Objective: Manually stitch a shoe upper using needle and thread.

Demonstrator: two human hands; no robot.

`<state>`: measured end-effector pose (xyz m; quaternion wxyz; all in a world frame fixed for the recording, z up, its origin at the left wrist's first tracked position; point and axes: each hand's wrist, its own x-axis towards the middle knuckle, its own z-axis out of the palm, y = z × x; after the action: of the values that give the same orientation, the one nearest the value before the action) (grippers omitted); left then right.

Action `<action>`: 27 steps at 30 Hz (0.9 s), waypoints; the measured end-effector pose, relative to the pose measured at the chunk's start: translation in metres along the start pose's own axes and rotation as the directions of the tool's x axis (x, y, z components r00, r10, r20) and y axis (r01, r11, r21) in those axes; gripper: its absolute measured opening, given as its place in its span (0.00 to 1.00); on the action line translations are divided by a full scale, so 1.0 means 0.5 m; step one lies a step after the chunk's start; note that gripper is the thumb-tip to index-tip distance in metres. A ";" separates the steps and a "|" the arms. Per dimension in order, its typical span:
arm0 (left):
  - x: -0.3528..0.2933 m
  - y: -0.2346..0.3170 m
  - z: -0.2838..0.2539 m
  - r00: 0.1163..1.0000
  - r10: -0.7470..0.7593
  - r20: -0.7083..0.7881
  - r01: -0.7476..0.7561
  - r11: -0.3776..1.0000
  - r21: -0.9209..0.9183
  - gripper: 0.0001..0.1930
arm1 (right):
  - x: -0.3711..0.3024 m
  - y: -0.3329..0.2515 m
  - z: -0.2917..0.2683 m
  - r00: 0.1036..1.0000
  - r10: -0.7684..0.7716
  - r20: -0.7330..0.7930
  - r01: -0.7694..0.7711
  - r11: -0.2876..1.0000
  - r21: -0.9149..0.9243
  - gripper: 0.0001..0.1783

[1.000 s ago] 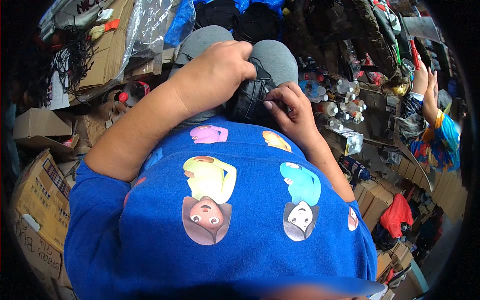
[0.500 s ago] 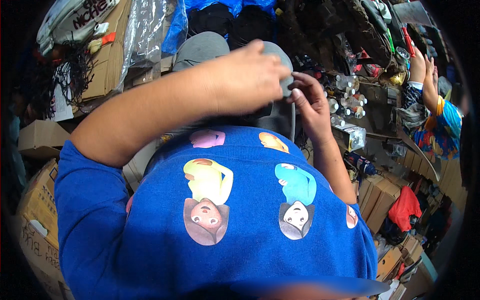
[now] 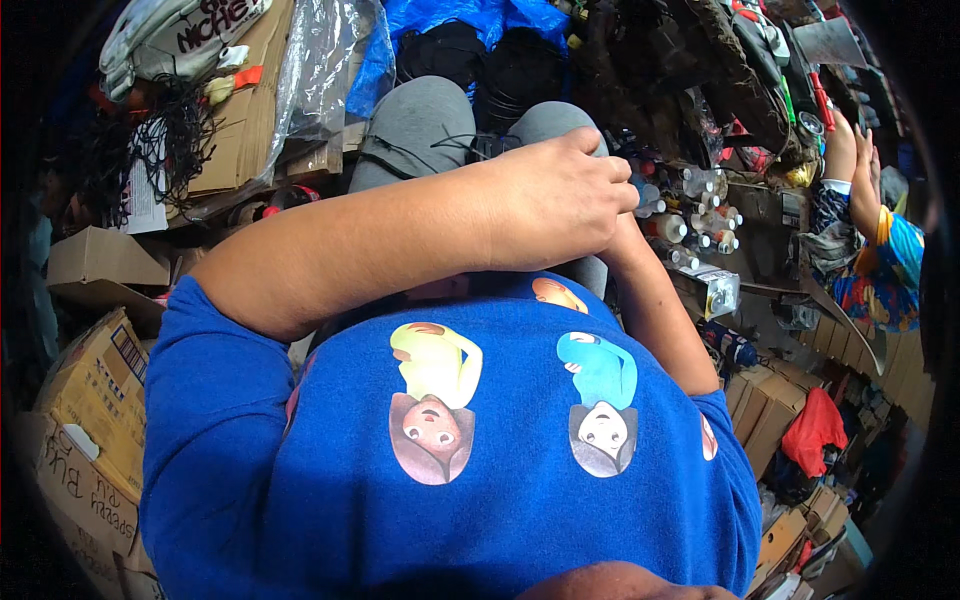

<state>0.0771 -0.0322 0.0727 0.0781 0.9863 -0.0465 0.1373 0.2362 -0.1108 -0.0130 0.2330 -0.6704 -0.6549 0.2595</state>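
My left forearm crosses over my lap, and my left hand [image 3: 572,195] is closed at my right knee [image 3: 555,120]. Its curled fingers meet my right hand [image 3: 622,232], which is mostly covered by it. Whatever lies between the two hands is hidden. A thin black cord [image 3: 415,152] runs across my left knee [image 3: 420,105] toward a small dark piece [image 3: 490,147] between the knees, partly behind my left hand. Its kind I cannot make out.
Black bundles [image 3: 527,75] lie on blue plastic [image 3: 480,12] beyond my knees. Several small bottles [image 3: 705,215] stand to the right. Another person's hands [image 3: 852,165] are at the far right. Tangled black cords [image 3: 170,140] and cardboard boxes [image 3: 105,262] are at the left.
My left hand has come together with my right hand and now covers it. Both knees and the black cord show more plainly, and the view has shifted slightly.
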 end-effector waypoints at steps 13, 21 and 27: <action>-0.161 -0.086 -0.012 0.858 -0.460 -0.230 0.367 0.861 -0.351 0.07 | -0.045 -0.047 -0.052 0.996 -0.070 -0.047 0.066 0.994 -0.082 0.14; -0.136 -0.123 0.007 0.873 -0.454 -0.177 0.331 0.819 -0.468 0.07 | -0.049 -0.048 -0.042 0.994 -0.077 -0.082 0.073 0.996 -0.051 0.15; -0.131 -0.091 0.039 0.886 -0.449 -0.118 0.342 0.804 -0.486 0.08 | -0.040 -0.045 -0.033 0.987 -0.117 -0.106 0.118 0.993 0.002 0.13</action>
<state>0.0246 0.0137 0.0296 0.3371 0.9058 0.1400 0.2150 0.2297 -0.1298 0.0151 0.2849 -0.6425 -0.6790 0.2120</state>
